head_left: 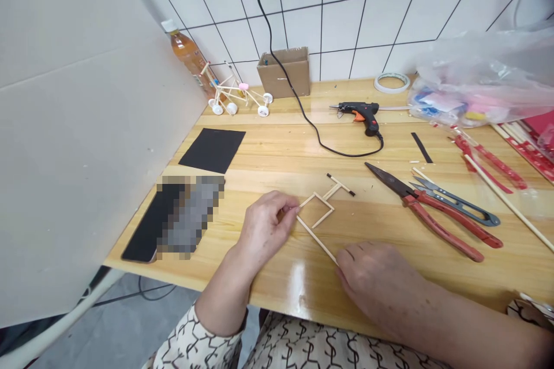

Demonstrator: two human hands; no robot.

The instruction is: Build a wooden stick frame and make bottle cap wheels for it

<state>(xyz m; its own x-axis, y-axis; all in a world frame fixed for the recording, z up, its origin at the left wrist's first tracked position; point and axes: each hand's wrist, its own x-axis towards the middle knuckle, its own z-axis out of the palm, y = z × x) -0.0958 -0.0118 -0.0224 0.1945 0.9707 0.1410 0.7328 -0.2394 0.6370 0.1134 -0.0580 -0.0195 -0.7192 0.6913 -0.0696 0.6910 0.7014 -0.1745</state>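
Observation:
A small square frame of thin wooden sticks (324, 201) lies flat on the wooden table. From its far side juts a short crosspiece with black-tipped ends (341, 184). My left hand (268, 222) pinches the frame's left corner between thumb and forefinger. One long wooden stick (318, 241) runs along the near side of the frame, from my left fingertips to my right hand (376, 274). The fingers of my right hand are closed over the stick's near end, which they hide. Whether the long stick touches the frame is hard to see.
Pliers (441, 225) and thread snips (459, 202) lie right, beside a loose stick (511, 207). Behind are a glue gun (367, 118) with its cord, a cardboard box (283, 78), a wheeled stick model (243, 87) and a bottle (190, 55). Left: black sheet (213, 150), phone (145, 228).

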